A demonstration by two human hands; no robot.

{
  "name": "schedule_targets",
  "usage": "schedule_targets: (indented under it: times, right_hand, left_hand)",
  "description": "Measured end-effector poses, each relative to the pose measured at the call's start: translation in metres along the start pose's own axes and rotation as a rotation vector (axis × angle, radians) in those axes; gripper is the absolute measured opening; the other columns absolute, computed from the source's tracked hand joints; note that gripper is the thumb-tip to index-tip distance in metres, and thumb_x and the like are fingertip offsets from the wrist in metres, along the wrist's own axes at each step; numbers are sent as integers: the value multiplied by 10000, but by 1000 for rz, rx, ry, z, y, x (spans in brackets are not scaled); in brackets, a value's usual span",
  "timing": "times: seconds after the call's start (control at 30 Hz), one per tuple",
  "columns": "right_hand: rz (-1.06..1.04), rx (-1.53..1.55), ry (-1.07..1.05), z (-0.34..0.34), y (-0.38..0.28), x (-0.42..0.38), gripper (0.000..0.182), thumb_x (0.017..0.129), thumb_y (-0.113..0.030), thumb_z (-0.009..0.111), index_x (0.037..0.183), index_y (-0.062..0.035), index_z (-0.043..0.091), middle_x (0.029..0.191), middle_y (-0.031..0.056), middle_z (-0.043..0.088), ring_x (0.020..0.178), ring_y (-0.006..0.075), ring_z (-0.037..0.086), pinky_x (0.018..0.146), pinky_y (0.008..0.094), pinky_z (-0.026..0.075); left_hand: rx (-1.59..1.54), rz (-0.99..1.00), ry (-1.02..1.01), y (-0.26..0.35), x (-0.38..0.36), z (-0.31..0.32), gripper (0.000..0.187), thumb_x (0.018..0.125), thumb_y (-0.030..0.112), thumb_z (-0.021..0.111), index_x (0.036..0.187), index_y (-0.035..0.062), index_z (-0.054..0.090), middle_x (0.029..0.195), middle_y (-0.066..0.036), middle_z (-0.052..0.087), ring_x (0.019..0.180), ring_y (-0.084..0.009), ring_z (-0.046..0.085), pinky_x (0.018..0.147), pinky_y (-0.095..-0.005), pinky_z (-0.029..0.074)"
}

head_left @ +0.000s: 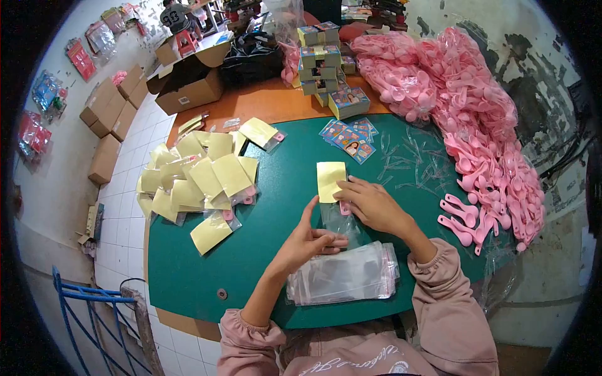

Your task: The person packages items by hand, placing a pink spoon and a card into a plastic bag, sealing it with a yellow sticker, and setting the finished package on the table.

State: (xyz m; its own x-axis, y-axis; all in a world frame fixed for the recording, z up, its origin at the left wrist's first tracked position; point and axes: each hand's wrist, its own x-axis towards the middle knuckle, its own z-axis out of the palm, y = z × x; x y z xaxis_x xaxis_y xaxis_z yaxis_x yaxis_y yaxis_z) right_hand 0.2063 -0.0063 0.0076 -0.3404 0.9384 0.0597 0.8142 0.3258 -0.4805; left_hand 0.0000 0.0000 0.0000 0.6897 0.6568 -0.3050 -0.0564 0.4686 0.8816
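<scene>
Along the left edge of the green table [263, 276] lies a heap of bagged yellow cards [231, 174], overlapping, with pink handles showing at several lower ends. A cardboard box [190, 93], flaps raised, stands by the far left corner.

The left hand [306, 243] is over the middle of the table, toward the near edge. Its fingers are apart: the index finger extends to the lower left corner of a yellow card [330, 178], the others reach over a clear bag [339, 227]. This card lies near mid-table, a pink handle [344, 209] showing just below it. A stack of clear bags [345, 276] lies at the near edge.

The right hand [378, 208] has its fingers on the card's right edge; whether they pinch it cannot be told.

Toward the far edge are loose printed cards [350, 141], with banded bundles [320, 59] behind. Clear strips [414, 163] are scattered to their right. Pink spoons [459, 227] lie loose by the right edge, beside a large heap of pink spoons [467, 100], partly bagged.
</scene>
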Motion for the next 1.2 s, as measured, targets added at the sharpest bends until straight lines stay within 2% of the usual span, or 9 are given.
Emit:
schedule_targets:
  times: [0.17, 0.47, 0.83, 0.9, 1.0, 1.07, 1.1, 1.13, 1.2]
  right_hand:
    - [-149, -37, 318, 7, -5, 3, 245, 769, -129, 562, 1011, -96, 566, 1111, 90, 518, 1113, 291, 434, 885, 426, 345]
    - [-179, 157, 102, 13, -39, -9, 195, 707, -165, 629, 843, -64, 532, 907, 113, 475, 907, 282, 463, 756, 410, 370]
    - [-280, 87, 63, -5, -46, -13, 148, 719, -129, 614, 757, -55, 492, 813, 106, 475, 840, 287, 470, 766, 413, 370]
    - [-488, 451, -104, -26, -31, -14, 154, 760, -148, 617, 795, -49, 505, 809, 79, 488, 805, 218, 495, 755, 346, 397]
    - [-201, 803, -174, -90, 34, -16, 185, 793, -171, 625, 876, -32, 534, 828, -16, 498, 803, 83, 483, 716, 233, 410]
    - [104, 624, 144, -120, 105, -13, 122, 797, -143, 588, 841, -36, 549, 768, 9, 541, 730, 114, 533, 651, 250, 433]
    - [247, -208, 451, -119, 137, -24, 100, 743, -69, 573, 830, -20, 562, 762, 86, 581, 705, 205, 577, 607, 307, 446]
    - [857, -934, 112, -122, 147, -29, 189, 699, -41, 552, 882, 3, 550, 868, 168, 578, 795, 318, 568, 675, 361, 453]
    - [504, -720, 304, -103, 134, -34, 237, 691, -36, 557, 923, 7, 533, 898, 180, 557, 852, 342, 540, 725, 368, 445]
  left_hand:
    - [-4, -72, -18, 7, 1, -6, 641, 921, 100, 402, 1380, 172, -40, 1064, -228, 536, 953, -272, 589, 793, -366, 505]
    - [87, -92, 40, 18, -9, 4, 507, 954, 267, 294, 1397, 200, 58, 1070, -159, 531, 993, -285, 553, 794, -425, 496]
    - [101, -5, -22, 7, 10, -8, 450, 911, 106, 385, 1342, 120, 257, 908, -64, 591, 859, -157, 588, 753, -281, 489]
    - [60, 1, 18, 10, 8, -9, 433, 903, 91, 397, 1322, 112, 289, 907, -69, 605, 850, -152, 598, 738, -262, 488]
    - [39, -59, -5, 15, 6, -5, 371, 906, 88, 385, 1276, 102, 363, 1003, -115, 607, 901, -156, 603, 742, -244, 482]
    - [99, -85, -48, 17, 7, -3, 306, 914, 96, 362, 1211, 88, 438, 1067, -142, 593, 978, -177, 585, 764, -250, 474]
    - [100, -76, -49, 19, 7, -3, 306, 914, 96, 362, 1211, 88, 438, 1067, -142, 593, 978, -177, 585, 764, -250, 474]
    - [103, -84, -57, 19, 7, -4, 287, 919, 109, 356, 1185, 75, 457, 1065, -136, 594, 989, -178, 579, 778, -256, 471]
    - [101, -89, -60, 20, 7, -6, 275, 923, 121, 350, 1160, 62, 477, 1064, -130, 596, 1000, -179, 573, 793, -261, 468]
